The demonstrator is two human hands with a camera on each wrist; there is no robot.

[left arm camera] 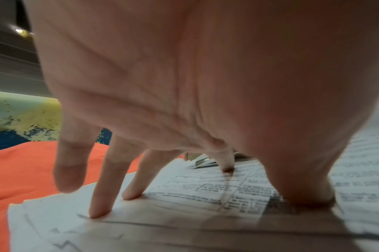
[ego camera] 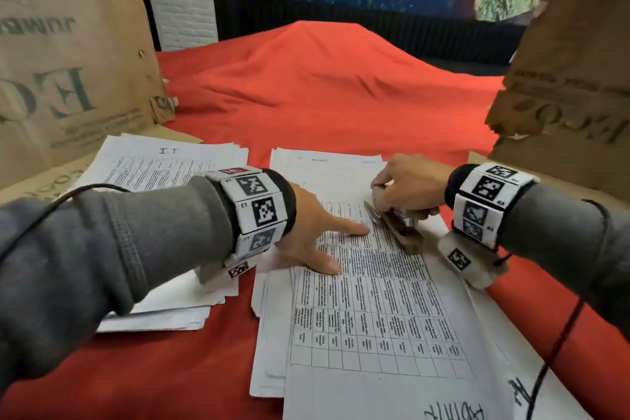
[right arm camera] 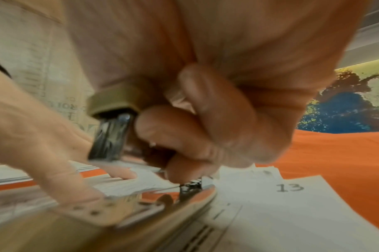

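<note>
A stack of printed sheets with a table (ego camera: 375, 310) lies on the red cloth (ego camera: 306, 85). My left hand (ego camera: 313, 235) presses on its upper part with fingers spread and straight; the fingertips (left arm camera: 98, 211) touch the paper (left arm camera: 205, 196). My right hand (ego camera: 405, 184) curls round the far end of a stapler (ego camera: 395, 222) at the stack's right edge. In the right wrist view, the curled fingers (right arm camera: 184, 133) hold the blurred stapler (right arm camera: 113, 102) over the sheet marked 13 (right arm camera: 281, 204).
A second paper stack (ego camera: 160, 164) lies to the left under my left forearm. Brown cardboard boxes stand at the left (ego camera: 68, 61) and the right (ego camera: 572, 78). The cloth rises into a hump at the back. Cables run from both wristbands.
</note>
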